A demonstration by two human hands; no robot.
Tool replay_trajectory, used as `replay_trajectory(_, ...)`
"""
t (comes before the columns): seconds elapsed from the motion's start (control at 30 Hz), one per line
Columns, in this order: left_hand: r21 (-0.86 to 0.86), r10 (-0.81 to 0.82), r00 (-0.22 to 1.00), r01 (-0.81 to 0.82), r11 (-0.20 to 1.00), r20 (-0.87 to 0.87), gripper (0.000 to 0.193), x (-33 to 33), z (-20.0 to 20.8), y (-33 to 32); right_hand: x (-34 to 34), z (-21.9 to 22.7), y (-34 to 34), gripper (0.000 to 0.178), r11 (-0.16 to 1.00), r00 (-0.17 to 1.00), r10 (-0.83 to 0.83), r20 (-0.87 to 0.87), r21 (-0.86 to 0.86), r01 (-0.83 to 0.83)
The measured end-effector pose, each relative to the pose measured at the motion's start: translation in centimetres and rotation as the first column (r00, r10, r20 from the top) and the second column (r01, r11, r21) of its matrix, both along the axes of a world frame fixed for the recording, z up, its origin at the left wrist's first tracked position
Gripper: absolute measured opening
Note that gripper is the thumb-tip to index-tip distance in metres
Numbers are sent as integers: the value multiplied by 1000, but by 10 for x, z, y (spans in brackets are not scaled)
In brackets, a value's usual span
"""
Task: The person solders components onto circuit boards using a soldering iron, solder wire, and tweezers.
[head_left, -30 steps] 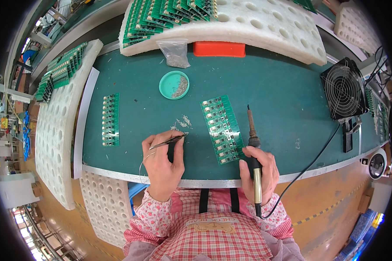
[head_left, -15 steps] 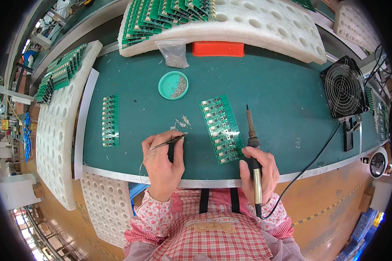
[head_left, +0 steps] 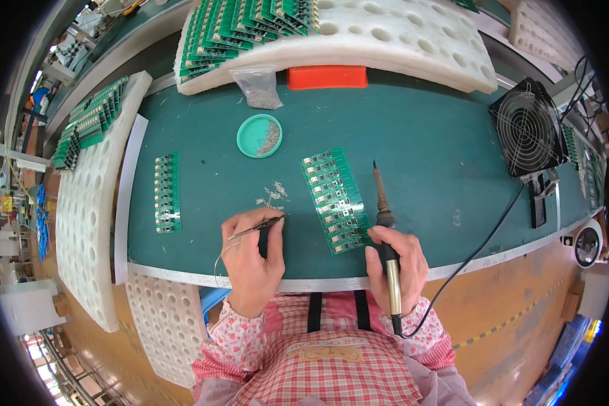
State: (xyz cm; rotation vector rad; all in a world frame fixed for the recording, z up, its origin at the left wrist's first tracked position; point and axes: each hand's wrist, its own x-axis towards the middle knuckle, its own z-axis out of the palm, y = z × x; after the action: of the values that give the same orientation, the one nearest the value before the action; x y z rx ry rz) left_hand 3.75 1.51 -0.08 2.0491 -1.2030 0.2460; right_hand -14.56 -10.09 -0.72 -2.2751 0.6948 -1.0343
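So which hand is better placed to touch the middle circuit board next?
Right, probably. The right hand holds the soldering iron, whose tip lies just beside the circuit board. The left hand holds tweezers near the small loose parts, farther off.

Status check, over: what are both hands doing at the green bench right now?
Left hand pinching tweezers beside loose small parts. Right hand gripping soldering iron, tip raised beside circuit board panel. Nothing between them.

Green-topped workbench in a workshop

Beyond the hands a green bench mat [head_left: 419,135] is bordered by white perforated foam trays [head_left: 88,223]; an orange-brown floor [head_left: 521,304] is seen to their right, brightly and evenly lit.
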Motion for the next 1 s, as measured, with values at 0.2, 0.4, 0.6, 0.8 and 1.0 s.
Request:
replay_trajectory(0.2, -66, -198, 939, 187, 980, -280, 15, -20, 5, -11, 1, 0, 0, 42, 1000, 1000, -4, 27, 1, 4)
replay_trajectory(0.4, -61, -205, 933, 196, 979, -294, 13, -27, -3, -18, 2, 1, 0, 42, 1000, 999, -10, 53, 7, 10)
replay_trajectory(0.6, -46, -211, 938, 207, 977, -275, 13, -26, -2, -20, 1, 0, 0, 42, 1000, 998, -6, 56, 16, 5)
replay_trajectory(0.8, -37, -220, 943, 217, 975, -248, 23, -26, -2, -21, 2, 0, -1, 43, 1000, 999, 0, 55, 9, -1)
replay_trajectory(1.0, -43, -224, 949, 220, 974, -222, 22, -26, -3, -22, 2, 0, -1, 44, 1000, 999, 2, 54, 9, -3)
